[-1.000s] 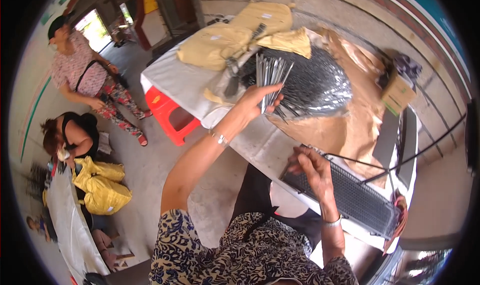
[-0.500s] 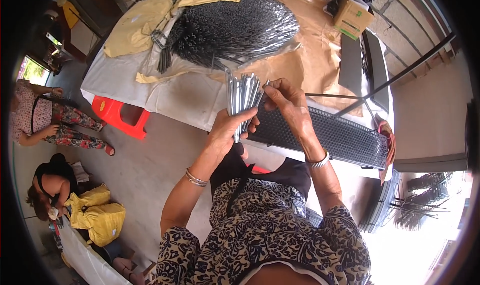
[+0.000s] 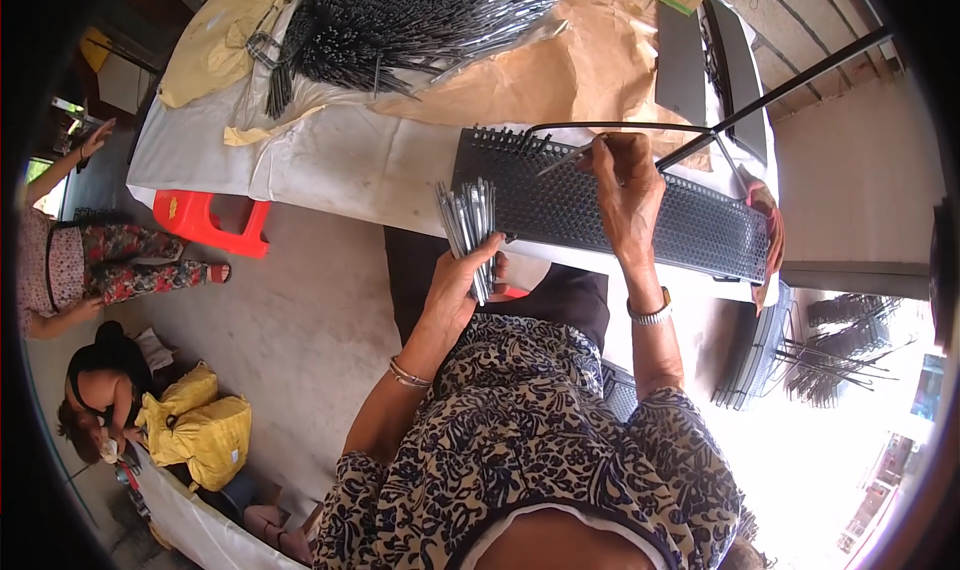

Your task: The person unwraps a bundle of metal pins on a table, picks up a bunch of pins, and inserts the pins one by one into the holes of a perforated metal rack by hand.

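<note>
My left hand (image 3: 460, 282) is closed around a bundle of thin silvery metal rods (image 3: 467, 215), which stands upright in front of the table's near edge. Pinched between the fingers of my right hand (image 3: 630, 192) is a single thin rod (image 3: 566, 161), pointing to the left. That hand is over a long black perforated tray (image 3: 700, 222) at the table's near edge. Several short dark ends (image 3: 505, 140) stick up along the tray's far left edge. A black bar (image 3: 620, 126) runs just beyond my right fingertips.
A big heap of dark rods (image 3: 400, 30) lies on brown paper (image 3: 600, 55) at the back. A red stool (image 3: 215, 225) stands at left. Two people (image 3: 65, 260) (image 3: 100, 380) are there, near yellow sacks (image 3: 205, 435). A black frame bar (image 3: 800, 85) crosses the right side.
My right hand has moved right, away from the bundle, with one rod in its fingers. My left hand still grips the bundle. The view has shifted, and the standing person has raised an arm.
</note>
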Available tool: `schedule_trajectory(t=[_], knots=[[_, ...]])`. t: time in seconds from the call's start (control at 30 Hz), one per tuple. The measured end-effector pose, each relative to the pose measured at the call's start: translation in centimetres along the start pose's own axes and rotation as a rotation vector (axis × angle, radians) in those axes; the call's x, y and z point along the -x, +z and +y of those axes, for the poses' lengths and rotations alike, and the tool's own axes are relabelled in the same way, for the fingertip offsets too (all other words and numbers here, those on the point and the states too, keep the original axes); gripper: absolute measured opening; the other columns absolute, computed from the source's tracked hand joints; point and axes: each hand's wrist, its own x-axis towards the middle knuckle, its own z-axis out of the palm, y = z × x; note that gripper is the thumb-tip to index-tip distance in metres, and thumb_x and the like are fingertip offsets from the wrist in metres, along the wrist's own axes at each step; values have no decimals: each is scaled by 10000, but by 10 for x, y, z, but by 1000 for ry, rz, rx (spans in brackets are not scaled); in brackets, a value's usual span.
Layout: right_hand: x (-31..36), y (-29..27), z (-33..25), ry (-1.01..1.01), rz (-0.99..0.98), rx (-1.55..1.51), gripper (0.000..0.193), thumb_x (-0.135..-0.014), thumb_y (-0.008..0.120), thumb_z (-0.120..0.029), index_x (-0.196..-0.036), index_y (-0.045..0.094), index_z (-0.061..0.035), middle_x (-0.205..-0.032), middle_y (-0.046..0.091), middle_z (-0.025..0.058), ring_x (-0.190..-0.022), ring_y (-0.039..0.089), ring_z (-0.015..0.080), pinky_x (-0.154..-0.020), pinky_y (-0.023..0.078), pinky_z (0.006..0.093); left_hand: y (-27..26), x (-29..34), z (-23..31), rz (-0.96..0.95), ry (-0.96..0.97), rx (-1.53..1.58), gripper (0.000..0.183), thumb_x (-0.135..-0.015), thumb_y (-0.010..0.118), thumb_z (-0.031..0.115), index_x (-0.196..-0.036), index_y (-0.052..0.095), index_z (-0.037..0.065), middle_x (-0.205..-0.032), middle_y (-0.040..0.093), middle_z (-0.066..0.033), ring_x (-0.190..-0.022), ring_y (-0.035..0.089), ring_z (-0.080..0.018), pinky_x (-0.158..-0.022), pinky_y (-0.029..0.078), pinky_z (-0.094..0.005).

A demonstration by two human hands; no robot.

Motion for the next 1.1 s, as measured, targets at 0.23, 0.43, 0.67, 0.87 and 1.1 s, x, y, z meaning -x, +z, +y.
schedule_trajectory(t=[0.23, 0.43, 0.67, 0.87, 1.1], knots=[[-10, 4, 14, -159, 56, 253, 110, -888, 606, -29, -977, 556, 12, -836, 671, 80, -733, 672, 117, -650, 527, 241, 6, 2, -9, -37, 17, 37, 261, -879, 652, 204, -1084, 604, 49, -758, 581, -34, -639, 521, -98, -486, 396, -235], [-15, 8, 31, -171, 30, 286, 105, -879, 621, -41, -958, 564, -4, -809, 678, 76, -685, 670, 119, -623, 506, 240, 12, 1, -11, -70, -7, 23, 242, -884, 649, 213, -1061, 613, 53, -742, 576, -26, -639, 518, -96, -486, 389, -230], [-18, 21, 36, -144, -147, 410, 109, -847, 634, -77, -935, 584, -39, -747, 625, 172, -662, 622, 339, -580, 479, 377, 8, -6, -17, -61, 15, 122, 227, -869, 669, 208, -1030, 624, 56, -736, 587, -25, -612, 538, -96, -456, 390, -233], [-9, 11, 32, -100, -182, 546, 214, -875, 630, -187, -892, 572, 18, -747, 647, 149, -655, 641, 278, -612, 478, 359, 11, -5, -18, -197, 11, 150, 296, -859, 672, 198, -1101, 626, 35, -767, 596, -24, -623, 549, -90, -459, 420, -228], [26, 13, -4, 243, -670, -155, 237, -918, 603, -211, -959, 546, 16, -701, 539, 16, -571, 480, 74, -515, 431, 216, 19, 3, -16, -267, 101, 178, 221, -835, 713, 251, -880, 623, 55, -676, 617, -49, -516, 563, -124, -413, 415, -233]])
